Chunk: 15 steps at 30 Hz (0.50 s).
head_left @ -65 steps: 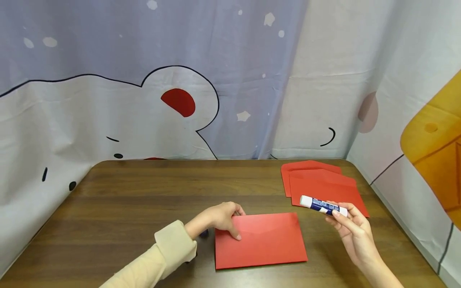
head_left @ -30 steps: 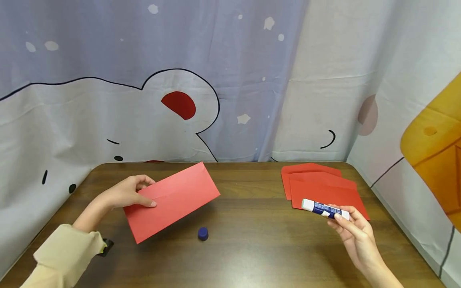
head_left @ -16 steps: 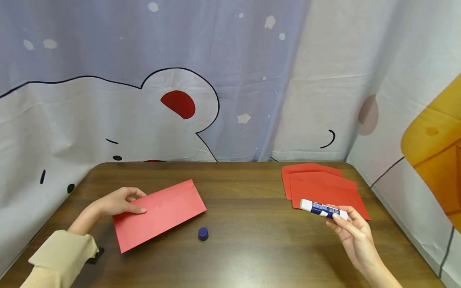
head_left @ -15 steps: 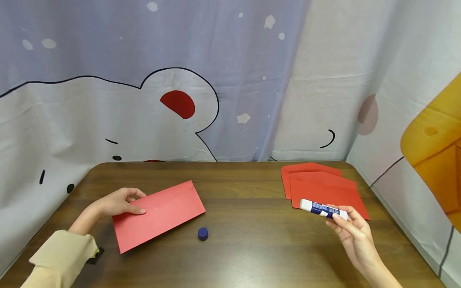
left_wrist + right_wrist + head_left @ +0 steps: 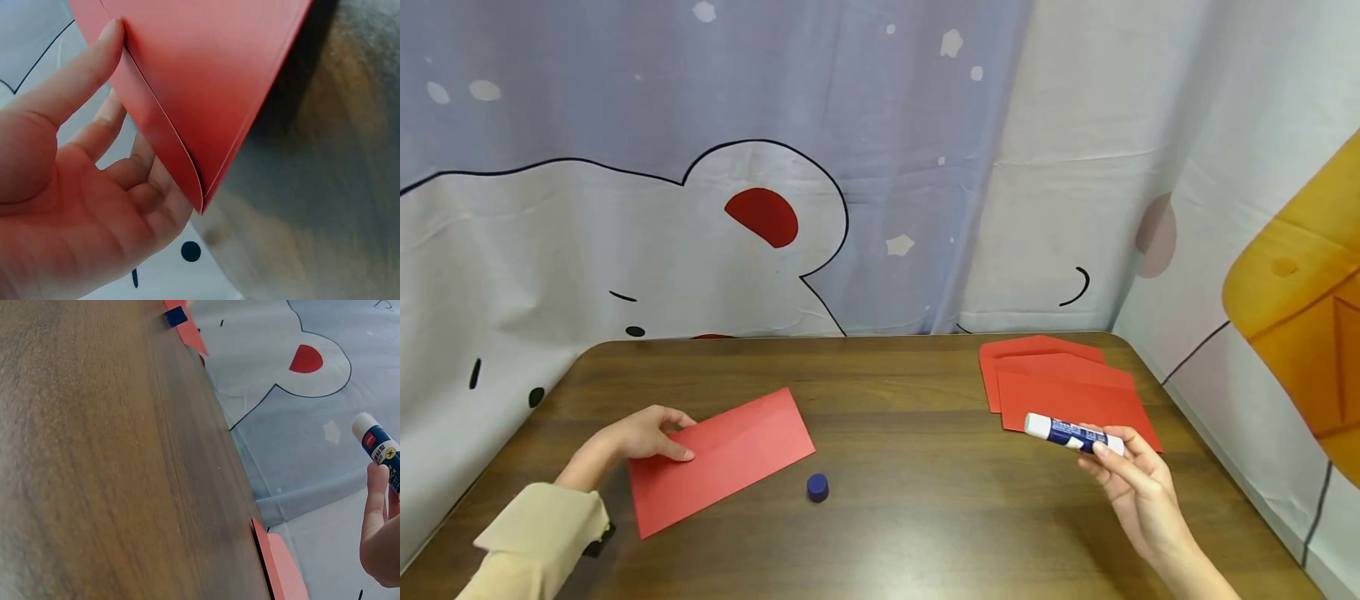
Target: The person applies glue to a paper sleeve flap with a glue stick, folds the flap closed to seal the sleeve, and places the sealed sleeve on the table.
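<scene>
My left hand (image 5: 643, 442) pinches a red envelope (image 5: 737, 458) by its upper left edge, thumb on top and fingers underneath. The envelope lies tilted at the left of the table; in the left wrist view its flap (image 5: 156, 119) is folded down with the thumb at the flap's edge. My right hand (image 5: 1138, 483) holds an uncapped glue stick (image 5: 1073, 435) in the air at the right, its pale end pointing left. That glue stick (image 5: 381, 450) also shows in the right wrist view. A dark blue cap (image 5: 817, 487) stands on the table, just right of the held envelope.
Two more red envelopes (image 5: 1075, 400) with raised flaps lie overlapping at the back right of the wooden table (image 5: 925, 533). A patterned curtain (image 5: 910, 167) hangs behind the table and along its right side.
My left hand has carried the red envelope from the middle to the left and lowered it to the table. This uncovered the blue cap. The right hand keeps holding the glue stick in nearly the same place.
</scene>
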Each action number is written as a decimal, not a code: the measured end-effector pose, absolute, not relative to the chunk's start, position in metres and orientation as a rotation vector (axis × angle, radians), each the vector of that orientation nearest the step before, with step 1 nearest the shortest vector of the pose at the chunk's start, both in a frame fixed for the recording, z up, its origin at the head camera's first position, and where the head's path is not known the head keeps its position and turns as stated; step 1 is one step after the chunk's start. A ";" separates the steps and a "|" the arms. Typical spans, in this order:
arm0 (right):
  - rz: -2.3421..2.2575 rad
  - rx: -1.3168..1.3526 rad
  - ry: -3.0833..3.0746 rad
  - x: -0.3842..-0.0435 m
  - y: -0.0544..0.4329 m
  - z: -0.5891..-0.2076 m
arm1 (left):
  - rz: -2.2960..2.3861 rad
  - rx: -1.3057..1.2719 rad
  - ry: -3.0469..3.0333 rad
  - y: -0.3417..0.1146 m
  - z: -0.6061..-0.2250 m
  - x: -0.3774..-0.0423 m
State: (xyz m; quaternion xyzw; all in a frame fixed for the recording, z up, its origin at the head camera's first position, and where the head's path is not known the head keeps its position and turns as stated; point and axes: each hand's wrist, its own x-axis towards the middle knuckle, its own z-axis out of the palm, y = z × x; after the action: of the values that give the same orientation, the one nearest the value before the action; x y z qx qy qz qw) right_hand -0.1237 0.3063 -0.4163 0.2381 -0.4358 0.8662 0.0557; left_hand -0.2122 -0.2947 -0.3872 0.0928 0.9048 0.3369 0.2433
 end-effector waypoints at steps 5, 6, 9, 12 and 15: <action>2.632 0.717 -1.324 -0.124 0.306 -0.417 | 0.843 0.246 2.564 -0.294 -0.392 -0.215; 2.637 0.720 -1.318 -0.124 0.306 -0.417 | 0.830 0.237 2.580 -0.293 -0.393 -0.215; 2.641 0.721 -1.311 -0.122 0.305 -0.415 | 0.767 0.177 2.650 -0.291 -0.394 -0.215; 2.639 0.700 -1.318 -0.120 0.304 -0.414 | 0.708 0.128 2.717 -0.287 -0.394 -0.215; 2.629 0.664 -1.342 -0.118 0.304 -0.414 | 0.696 0.136 2.776 -0.277 -0.390 -0.214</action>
State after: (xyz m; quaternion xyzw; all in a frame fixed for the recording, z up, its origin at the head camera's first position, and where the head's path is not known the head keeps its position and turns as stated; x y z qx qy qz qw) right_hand -0.1182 0.3041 -0.4136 0.2193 -0.4429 0.8674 0.0582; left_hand -0.2142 -0.2774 -0.3904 0.0471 0.9596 0.2405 0.1380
